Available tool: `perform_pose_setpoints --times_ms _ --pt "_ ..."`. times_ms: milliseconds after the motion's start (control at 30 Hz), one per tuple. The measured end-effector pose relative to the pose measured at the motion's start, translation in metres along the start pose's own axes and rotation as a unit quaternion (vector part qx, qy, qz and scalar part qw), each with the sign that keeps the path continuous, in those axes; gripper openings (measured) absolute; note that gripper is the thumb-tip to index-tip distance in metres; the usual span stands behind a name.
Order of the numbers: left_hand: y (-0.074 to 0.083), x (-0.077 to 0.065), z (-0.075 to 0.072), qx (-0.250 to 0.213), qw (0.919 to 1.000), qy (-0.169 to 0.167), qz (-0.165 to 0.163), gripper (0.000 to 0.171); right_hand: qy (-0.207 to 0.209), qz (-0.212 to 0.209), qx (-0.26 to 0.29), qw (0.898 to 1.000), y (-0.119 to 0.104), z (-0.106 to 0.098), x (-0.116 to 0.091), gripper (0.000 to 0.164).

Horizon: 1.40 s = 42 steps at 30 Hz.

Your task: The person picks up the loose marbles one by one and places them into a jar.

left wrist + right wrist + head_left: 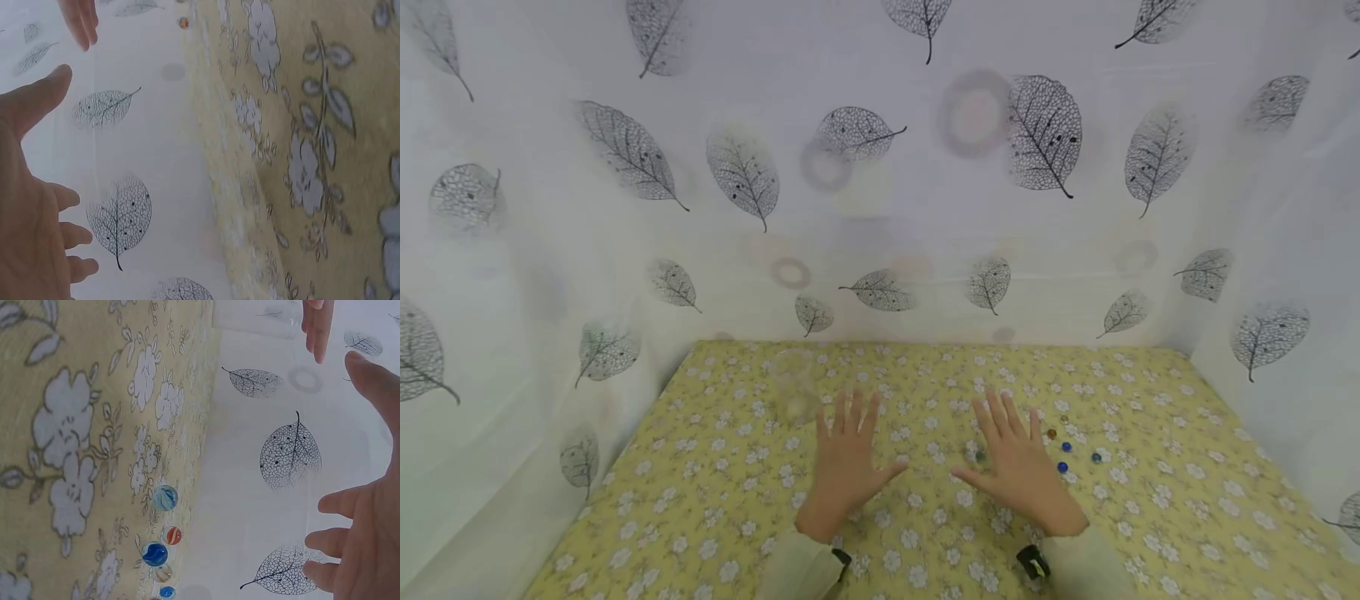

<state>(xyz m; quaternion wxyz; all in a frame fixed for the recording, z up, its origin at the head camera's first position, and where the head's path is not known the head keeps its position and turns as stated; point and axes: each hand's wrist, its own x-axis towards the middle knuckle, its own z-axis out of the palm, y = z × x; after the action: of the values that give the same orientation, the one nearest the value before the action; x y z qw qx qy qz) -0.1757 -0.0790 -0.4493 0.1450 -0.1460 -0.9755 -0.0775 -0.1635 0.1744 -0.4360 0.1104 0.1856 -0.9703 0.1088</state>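
My left hand (847,467) hovers over the cloth with its fingers spread and nothing in its grasp. Just beyond its fingertips, to the left, is a clear see-through container (794,387); its exact shape is hard to make out. Level with it, my right hand (1018,467) is likewise spread and holds nothing. To its right lie several glass marbles: a dark blue one (1062,467), another blue one (1067,447), a teal one (1096,457) and an orange-brown one (1051,433). A greenish marble (981,456) lies near the right thumb. In the right wrist view, a swirled blue marble (155,554) shows clearly.
A yellow cloth with white flowers (895,533) covers the table. White curtains printed with dark leaves (880,242) hang behind it and along both sides. Each wrist carries a dark strap (1033,562) by a pale sleeve (1086,567).
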Motion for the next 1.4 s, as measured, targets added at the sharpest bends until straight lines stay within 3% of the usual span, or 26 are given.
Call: perform_pose_setpoints --times_ms 200,333,467,633,867,1067,1200,1400 --pt "-0.009 0.001 -0.006 -0.013 0.9994 0.032 -0.002 0.102 0.012 -0.017 0.015 1.0 -0.001 -0.002 0.01 0.099" --pt "-0.017 0.001 -0.011 -0.023 0.9987 0.043 -0.018 0.103 0.014 -0.034 0.067 0.997 -0.007 -0.001 0.024 0.096" --pt "-0.032 0.0 -0.014 -0.012 0.9973 0.063 -0.036 0.104 0.007 -0.056 0.132 0.99 -0.014 0.004 0.042 0.089" --pt "-0.055 0.0 -0.018 -0.015 0.9943 0.089 -0.057 0.103 -0.003 -0.087 0.157 0.984 -0.023 0.013 0.068 0.084" --pt "-0.081 -0.001 -0.029 -0.034 0.9919 0.066 -0.103 0.098 -0.036 -0.109 0.179 0.977 -0.04 0.021 0.102 0.08" --pt "-0.102 0.0 -0.028 -0.055 0.9899 0.068 -0.111 0.093 -0.067 -0.124 0.195 0.971 -0.058 0.037 0.129 0.077" --pt "-0.114 0.004 -0.026 -0.123 0.9831 0.057 -0.123 0.089 -0.081 -0.119 0.225 0.964 -0.073 0.046 0.144 0.075" --pt "-0.126 0.01 -0.026 -0.22 0.9613 0.012 -0.166 0.088 -0.102 -0.104 0.315 0.938 -0.09 0.068 0.162 0.072"
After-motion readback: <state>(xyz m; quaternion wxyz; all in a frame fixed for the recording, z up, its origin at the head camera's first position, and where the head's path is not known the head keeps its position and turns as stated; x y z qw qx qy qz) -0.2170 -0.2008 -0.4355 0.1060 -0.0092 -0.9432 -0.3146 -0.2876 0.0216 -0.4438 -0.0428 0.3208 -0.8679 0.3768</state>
